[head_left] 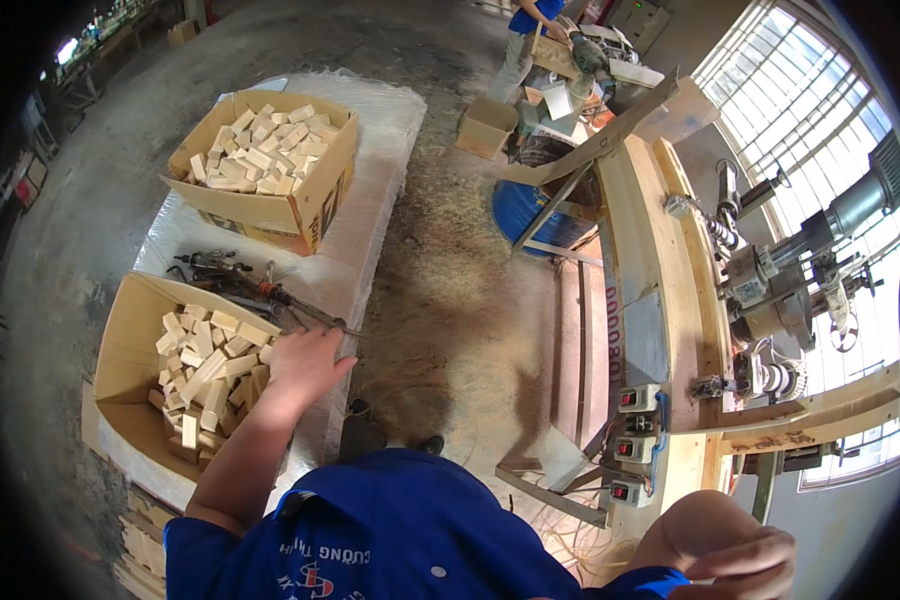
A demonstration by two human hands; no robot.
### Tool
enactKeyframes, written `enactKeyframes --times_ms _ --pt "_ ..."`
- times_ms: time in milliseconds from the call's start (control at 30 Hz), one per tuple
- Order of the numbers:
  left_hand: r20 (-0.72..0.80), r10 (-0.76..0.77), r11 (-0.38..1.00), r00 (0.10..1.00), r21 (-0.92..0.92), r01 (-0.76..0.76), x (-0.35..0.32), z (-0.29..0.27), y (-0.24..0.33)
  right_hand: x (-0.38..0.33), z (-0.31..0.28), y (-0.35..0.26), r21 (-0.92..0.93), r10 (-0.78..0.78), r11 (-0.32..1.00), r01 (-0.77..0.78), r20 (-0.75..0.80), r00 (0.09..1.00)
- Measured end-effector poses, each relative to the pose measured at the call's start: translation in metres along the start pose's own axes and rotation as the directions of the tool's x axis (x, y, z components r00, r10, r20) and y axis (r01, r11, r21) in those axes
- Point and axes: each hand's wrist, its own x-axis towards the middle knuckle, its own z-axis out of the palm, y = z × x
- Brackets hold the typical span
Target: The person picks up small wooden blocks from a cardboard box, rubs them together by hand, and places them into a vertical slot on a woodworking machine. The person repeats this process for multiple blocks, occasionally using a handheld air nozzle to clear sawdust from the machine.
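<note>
My left hand reaches over the right rim of the near cardboard box, thumb spread away from the fingers. Its fingertips are beside a group of dark metal hand tools lying between two boxes; no grip on them shows. Short pale wood blocks fill much of the near box. At the lower right, my right hand is raised near the machine bench with its fingers curled in. Whatever may be inside those fingers is hidden.
Beyond the tools, another cardboard box of wood blocks stands on the plastic-wrapped surface. To the right is a wooden bench with motors and switch boxes. A blue drum and a co-worker are farther off.
</note>
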Motion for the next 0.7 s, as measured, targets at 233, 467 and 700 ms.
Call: enactKeyframes --times_ms 233,467,700 --pt "-0.010 0.023 1.000 1.000 0.000 -0.023 -0.023 -0.008 -0.006 -0.004 0.023 -0.017 0.039 -0.242 0.968 0.248 -0.129 0.962" --pt "-0.005 0.021 1.000 1.000 0.008 -0.021 -0.034 -0.003 0.003 -0.014 0.027 -0.036 -0.029 -0.394 0.918 0.396 -0.178 0.902" --pt "0.022 0.017 0.999 1.000 0.029 -0.017 -0.042 -0.014 0.013 -0.018 0.017 -0.032 -0.018 -0.321 0.947 0.321 -0.083 0.943"
